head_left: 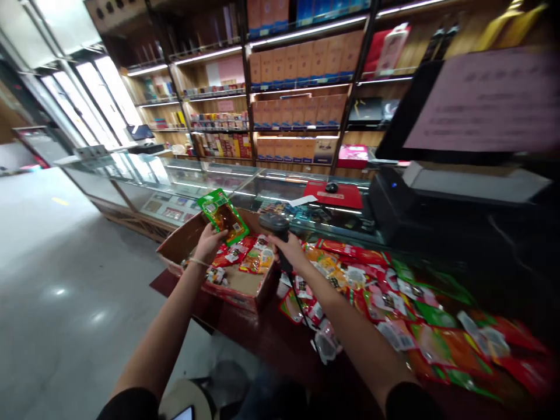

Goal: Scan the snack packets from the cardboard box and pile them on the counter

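Note:
My left hand (209, 244) grips a green snack packet (224, 216) by its lower edge, with its clear window and a small barcode label facing me. The packet is held up over an open cardboard box (245, 284), in which several red and yellow packets (251, 256) lie. Wrapped around the handle of a black barcode scanner (280, 227) is my right hand (289, 251). The scanner's head points left toward the green packet, apart from it. Its cable hangs down past the table edge of the packet pile (371, 286).
A glass display counter (192, 175) runs behind the box. On it lie a red mat (336, 198) and a computer mouse (331, 187). A monitor with a pink paper sheet (485, 105) stands at right. Shelves of boxes (301, 61) line the wall.

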The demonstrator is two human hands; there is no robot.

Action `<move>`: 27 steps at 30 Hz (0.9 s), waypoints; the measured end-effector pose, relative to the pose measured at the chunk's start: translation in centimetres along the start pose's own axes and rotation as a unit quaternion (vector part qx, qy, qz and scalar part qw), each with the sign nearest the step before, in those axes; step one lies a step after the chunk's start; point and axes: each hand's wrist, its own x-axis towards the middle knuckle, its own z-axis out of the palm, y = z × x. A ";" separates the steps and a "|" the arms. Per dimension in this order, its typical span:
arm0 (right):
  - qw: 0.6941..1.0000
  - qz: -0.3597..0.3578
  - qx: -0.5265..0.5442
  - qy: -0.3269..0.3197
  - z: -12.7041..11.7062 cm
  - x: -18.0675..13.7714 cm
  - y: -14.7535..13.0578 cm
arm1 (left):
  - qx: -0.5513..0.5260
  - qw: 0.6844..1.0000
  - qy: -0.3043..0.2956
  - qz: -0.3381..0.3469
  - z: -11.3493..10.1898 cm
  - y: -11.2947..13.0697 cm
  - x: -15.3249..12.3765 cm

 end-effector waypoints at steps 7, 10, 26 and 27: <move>0.997 0.017 0.021 0.077 -9.8 -6.8 -1.8 | 0.142 0.975 -0.169 0.021 7.7 0.7 -4.5; 0.988 0.023 0.023 0.154 -14.5 -10.6 -1.7 | 0.306 0.920 -0.220 0.107 12.5 -0.1 -7.6; 0.874 0.008 0.025 0.485 -30.1 -32.4 -1.5 | 0.534 0.594 -0.456 0.392 36.5 -13.1 -19.7; 0.867 0.006 0.026 0.498 -30.6 -33.3 -1.3 | 0.512 0.582 -0.476 0.415 37.8 -14.0 -20.3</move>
